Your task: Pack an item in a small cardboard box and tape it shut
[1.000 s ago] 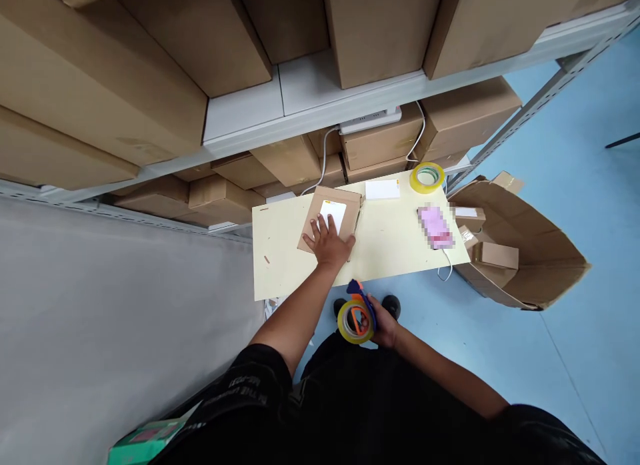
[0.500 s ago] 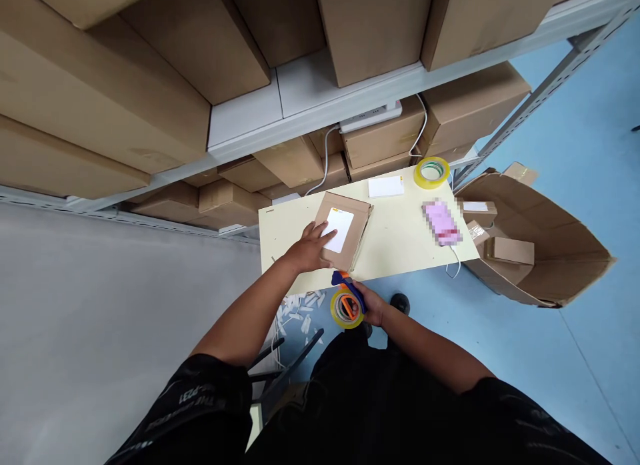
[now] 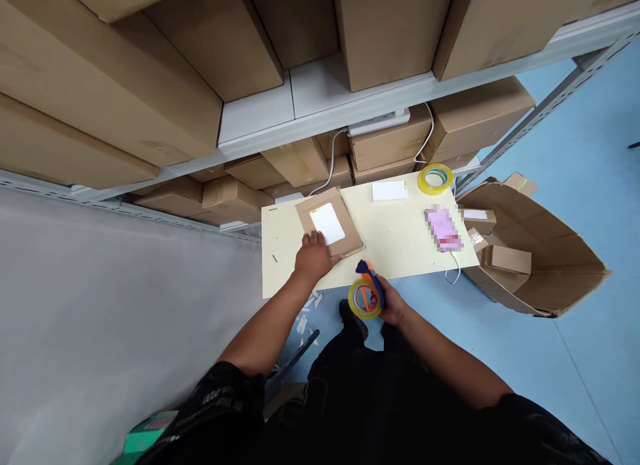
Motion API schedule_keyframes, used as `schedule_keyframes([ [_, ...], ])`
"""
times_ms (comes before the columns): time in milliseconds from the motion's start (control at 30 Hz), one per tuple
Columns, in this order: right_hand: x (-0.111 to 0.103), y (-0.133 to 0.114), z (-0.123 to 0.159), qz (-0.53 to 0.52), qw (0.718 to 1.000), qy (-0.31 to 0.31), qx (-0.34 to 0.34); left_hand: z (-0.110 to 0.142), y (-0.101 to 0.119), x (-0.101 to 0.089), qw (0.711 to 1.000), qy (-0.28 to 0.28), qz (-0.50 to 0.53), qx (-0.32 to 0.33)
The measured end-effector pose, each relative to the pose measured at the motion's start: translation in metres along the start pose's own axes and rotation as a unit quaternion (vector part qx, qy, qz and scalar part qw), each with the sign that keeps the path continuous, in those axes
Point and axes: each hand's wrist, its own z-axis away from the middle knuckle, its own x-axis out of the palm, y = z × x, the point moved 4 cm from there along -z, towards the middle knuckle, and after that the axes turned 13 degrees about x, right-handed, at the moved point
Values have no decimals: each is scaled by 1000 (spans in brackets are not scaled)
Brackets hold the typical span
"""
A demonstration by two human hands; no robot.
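A flat brown cardboard parcel with a white label lies on the pale yellow table. My left hand grips the parcel's near-left corner, fingers curled over its edge. My right hand is closed on a tape dispenser with a blue and orange frame and a yellow roll, held just off the table's near edge, right of the parcel.
A white card, a roll of tape and a pink blurred item lie further right on the table. An open carton holding small boxes lies on the blue floor at right. Shelves stacked with cartons stand behind.
The parcel has been turned on the table, its label now angled the other way. My left hand slid from the label to the near-left corner. The dispenser stayed by the table's edge.
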Motion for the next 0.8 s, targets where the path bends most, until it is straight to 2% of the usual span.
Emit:
schedule_keyframes([
  [100,-1,-42,13,-29,998,56,-15,-14,19,-2,996,-12,-6,-86],
  [167,0,-68,18,-31,995,87,-25,-20,21,-9,995,-35,4,-93],
  [233,1,-84,20,-24,994,102,-27,-21,13,-19,997,-66,16,-31],
  [300,1,-89,18,-18,995,96,-21,-17,-4,-29,990,-102,13,93],
  [367,2,-85,15,-16,997,76,-13,-15,-27,-36,970,-122,-31,207],
  [433,1,-78,12,-16,998,59,-6,-18,-48,-35,951,-122,-66,275],
  [500,-1,-72,11,-14,999,52,-1,-23,-57,-27,945,-102,-79,302],
  [567,-1,-75,13,-12,999,50,-5,-25,-52,-14,952,-62,-82,289],
  [633,1,-88,17,-14,998,55,-18,-21,-38,-2,966,-13,-84,244],
  [733,6,-123,23,-16,996,81,-41,-9,-17,6,984,40,-86,152],
  [800,10,-148,24,1,994,97,-45,-6,-12,2,987,44,-80,131],
])
